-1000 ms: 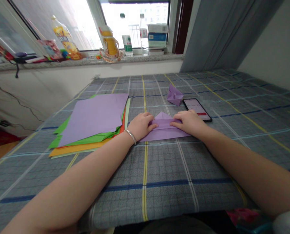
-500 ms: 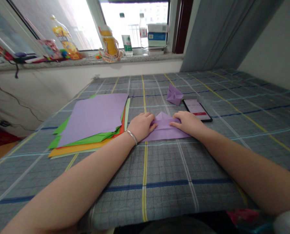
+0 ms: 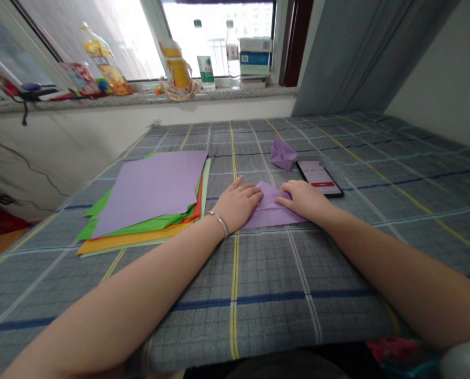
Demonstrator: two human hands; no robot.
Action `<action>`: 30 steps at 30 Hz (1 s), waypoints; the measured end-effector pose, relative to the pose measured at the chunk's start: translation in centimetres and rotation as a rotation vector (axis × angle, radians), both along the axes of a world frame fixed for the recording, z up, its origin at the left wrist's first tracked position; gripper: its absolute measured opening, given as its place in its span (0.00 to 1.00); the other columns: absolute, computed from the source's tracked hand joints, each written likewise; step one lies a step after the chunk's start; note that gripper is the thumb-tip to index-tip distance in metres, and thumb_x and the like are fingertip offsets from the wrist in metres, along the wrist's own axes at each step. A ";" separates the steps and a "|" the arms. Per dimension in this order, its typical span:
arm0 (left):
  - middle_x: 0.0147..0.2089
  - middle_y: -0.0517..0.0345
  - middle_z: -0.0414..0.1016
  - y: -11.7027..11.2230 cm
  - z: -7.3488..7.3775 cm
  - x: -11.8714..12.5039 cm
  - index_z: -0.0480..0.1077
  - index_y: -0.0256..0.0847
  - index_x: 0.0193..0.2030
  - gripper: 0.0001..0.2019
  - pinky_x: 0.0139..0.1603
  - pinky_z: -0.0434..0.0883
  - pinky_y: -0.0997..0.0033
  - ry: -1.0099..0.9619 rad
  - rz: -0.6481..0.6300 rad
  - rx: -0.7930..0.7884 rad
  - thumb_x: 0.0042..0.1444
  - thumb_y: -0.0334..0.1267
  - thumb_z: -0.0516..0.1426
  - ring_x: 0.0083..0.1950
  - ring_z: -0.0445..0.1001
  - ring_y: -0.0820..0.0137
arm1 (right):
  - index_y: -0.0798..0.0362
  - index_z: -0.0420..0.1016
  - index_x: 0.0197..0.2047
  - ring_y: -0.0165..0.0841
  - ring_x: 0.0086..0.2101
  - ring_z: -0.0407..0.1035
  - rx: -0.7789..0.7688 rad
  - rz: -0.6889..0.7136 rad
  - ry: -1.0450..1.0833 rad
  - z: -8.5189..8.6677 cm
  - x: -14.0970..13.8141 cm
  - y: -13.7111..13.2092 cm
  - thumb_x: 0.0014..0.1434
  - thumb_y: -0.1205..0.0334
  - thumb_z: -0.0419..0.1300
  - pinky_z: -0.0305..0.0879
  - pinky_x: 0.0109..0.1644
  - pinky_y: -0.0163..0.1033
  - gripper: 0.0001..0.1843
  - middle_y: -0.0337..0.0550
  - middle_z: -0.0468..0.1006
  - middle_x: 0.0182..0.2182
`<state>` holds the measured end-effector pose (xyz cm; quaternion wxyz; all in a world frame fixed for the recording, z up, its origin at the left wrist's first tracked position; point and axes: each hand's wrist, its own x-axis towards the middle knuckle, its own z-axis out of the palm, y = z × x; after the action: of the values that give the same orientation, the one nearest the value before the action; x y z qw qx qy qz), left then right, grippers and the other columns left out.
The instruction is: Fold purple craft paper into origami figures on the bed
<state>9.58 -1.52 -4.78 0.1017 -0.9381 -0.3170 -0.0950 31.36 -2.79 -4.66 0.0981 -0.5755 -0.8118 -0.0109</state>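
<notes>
A folded purple sheet of paper [image 3: 272,210] lies on the cloth in front of me, with a small peak at its far edge and a crease running across it. My left hand [image 3: 240,202], a silver bangle at its wrist, rests flat over the paper's left side with its fingers stretched out. On the right side, my right hand [image 3: 303,199] grips the folded layer, thumb and fingers close together. Both palms hide the paper's ends. Just beyond stands a folded purple paper shape [image 3: 283,153].
A phone [image 3: 320,178] with a lit screen lies beyond my right hand. To the left is a stack of coloured paper [image 3: 156,184], purple on top. Plaid cloth [image 3: 274,268] covers the table. Bottles and boxes line the windowsill [image 3: 227,95].
My left hand has slid right along the paper and flattened, its thumb now lifted outward. My right hand stays in place.
</notes>
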 end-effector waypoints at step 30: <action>0.73 0.51 0.48 0.1 -1.0 2.1 0.53 0.38 0.69 0.27 0.71 0.48 0.53 -0.012 0.185 -0.288 0.68 0.49 0.41 0.73 0.47 0.60 | 0.52 0.76 0.48 0.34 0.36 0.72 -0.144 -0.132 0.138 2.2 3.6 0.0 0.52 0.72 0.60 0.66 0.40 0.37 0.19 0.43 0.79 0.37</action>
<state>11.73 -1.45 -5.74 -0.0274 -0.9092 -0.4130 -0.0445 34.99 -2.79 -2.43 0.1112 -0.6325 -0.7623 0.0807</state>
